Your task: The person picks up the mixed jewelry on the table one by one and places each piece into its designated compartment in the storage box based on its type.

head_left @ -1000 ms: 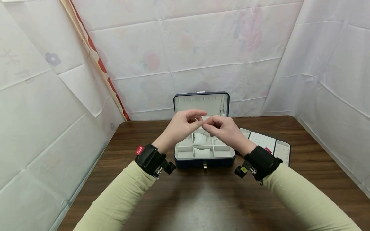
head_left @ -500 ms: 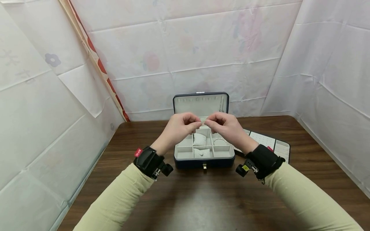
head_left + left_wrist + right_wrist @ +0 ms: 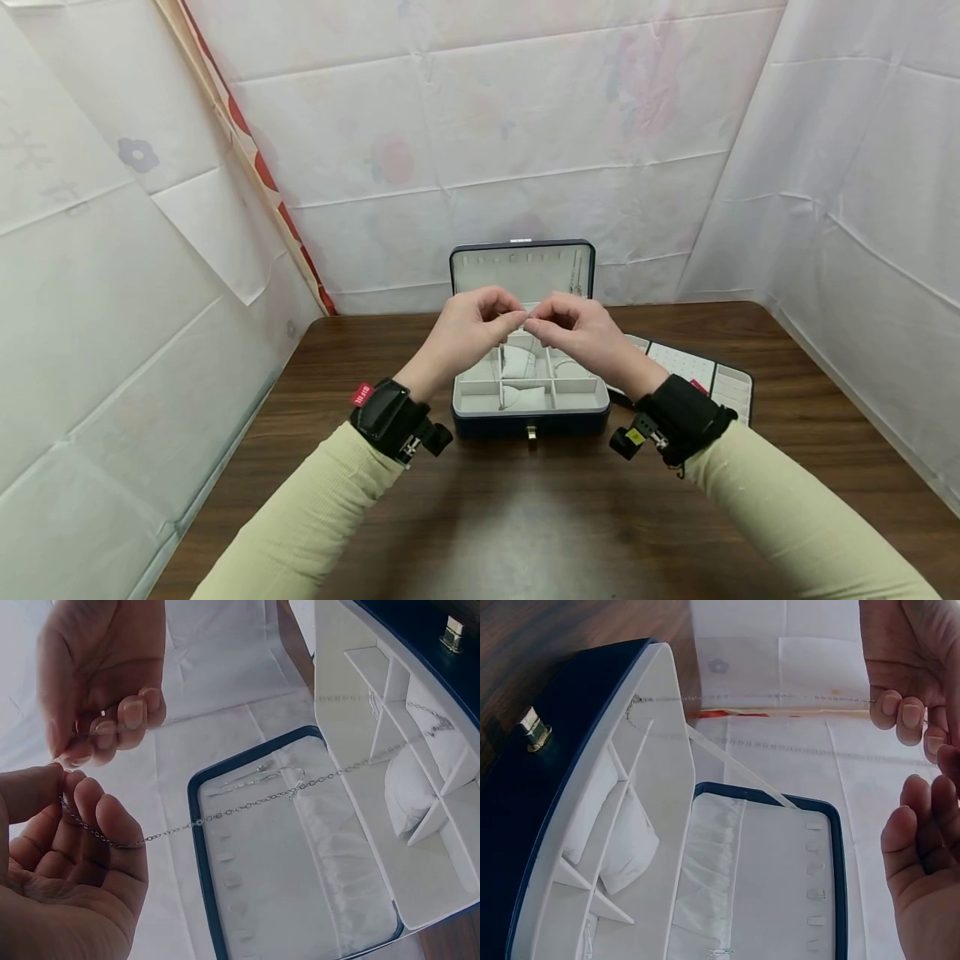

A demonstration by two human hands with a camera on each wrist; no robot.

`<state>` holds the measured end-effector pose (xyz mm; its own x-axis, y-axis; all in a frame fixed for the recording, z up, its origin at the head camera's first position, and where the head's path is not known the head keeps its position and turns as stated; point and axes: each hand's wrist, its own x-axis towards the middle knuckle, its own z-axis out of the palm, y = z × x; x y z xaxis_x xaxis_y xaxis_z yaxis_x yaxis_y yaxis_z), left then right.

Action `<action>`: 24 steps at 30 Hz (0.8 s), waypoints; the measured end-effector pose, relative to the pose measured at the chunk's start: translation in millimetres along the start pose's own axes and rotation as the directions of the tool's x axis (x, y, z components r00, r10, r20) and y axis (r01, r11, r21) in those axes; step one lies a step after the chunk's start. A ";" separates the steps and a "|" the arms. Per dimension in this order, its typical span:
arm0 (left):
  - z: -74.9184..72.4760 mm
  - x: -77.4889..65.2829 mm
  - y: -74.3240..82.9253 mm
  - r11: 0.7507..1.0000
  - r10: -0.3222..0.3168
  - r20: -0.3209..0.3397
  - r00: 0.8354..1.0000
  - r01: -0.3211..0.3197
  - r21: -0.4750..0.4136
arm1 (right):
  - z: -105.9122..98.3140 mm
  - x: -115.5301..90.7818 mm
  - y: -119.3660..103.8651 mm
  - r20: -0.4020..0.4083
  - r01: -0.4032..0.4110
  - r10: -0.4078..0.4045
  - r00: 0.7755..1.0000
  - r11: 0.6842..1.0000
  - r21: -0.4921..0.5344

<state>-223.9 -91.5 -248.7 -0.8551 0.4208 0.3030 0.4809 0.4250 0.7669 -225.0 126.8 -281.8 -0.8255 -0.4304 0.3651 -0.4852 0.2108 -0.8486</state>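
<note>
In the head view my left hand point(image 3: 471, 332) and right hand point(image 3: 581, 332) are raised over an open jewelry box point(image 3: 528, 423), with their fingertips meeting. Each pinches one end of a thin silver chain necklace point(image 3: 255, 803) between thumb and index finger. From my left hand point(image 3: 75, 877), chain drapes across the fingers and runs down toward the box, where a small pendant point(image 3: 439, 726) hangs. The other strand comes from my right hand point(image 3: 105, 667). In the right wrist view the pinched ends are partly cut off by the frame's edge.
Inside the box are dividers, white cushions point(image 3: 518, 362) and a bangle point(image 3: 570, 367). Its upright lid point(image 3: 517, 265) bears hooks and hanging necklaces point(image 3: 575, 273). A compartmented tray point(image 3: 681, 367) lies right of the box on the wooden table point(image 3: 528, 525). White sheets point(image 3: 480, 133) surround the table.
My fingertips were together a second ago, stood slightly apart half a second ago, and meet again now. The necklace strands sway below. The box and tray stay in place.
</note>
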 end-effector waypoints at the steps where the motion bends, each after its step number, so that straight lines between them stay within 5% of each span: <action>1: 0.2 -0.1 -0.1 1.000 -0.001 -0.001 1.000 0.001 0.000 | -0.3 -0.1 -0.5 0.000 -0.001 0.001 1.000 1.000 0.000; 24: 8.4 1.2 -7.5 0.997 -0.055 0.029 0.998 0.056 -0.044 | -4.7 8.0 -3.5 -0.038 -0.077 0.079 0.996 0.996 0.043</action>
<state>-226.8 -87.4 -258.9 -0.8741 0.4201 0.2438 0.4231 0.4120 0.8070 -231.2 126.7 -274.1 -0.8716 -0.3785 0.3115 -0.4073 0.2057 -0.8898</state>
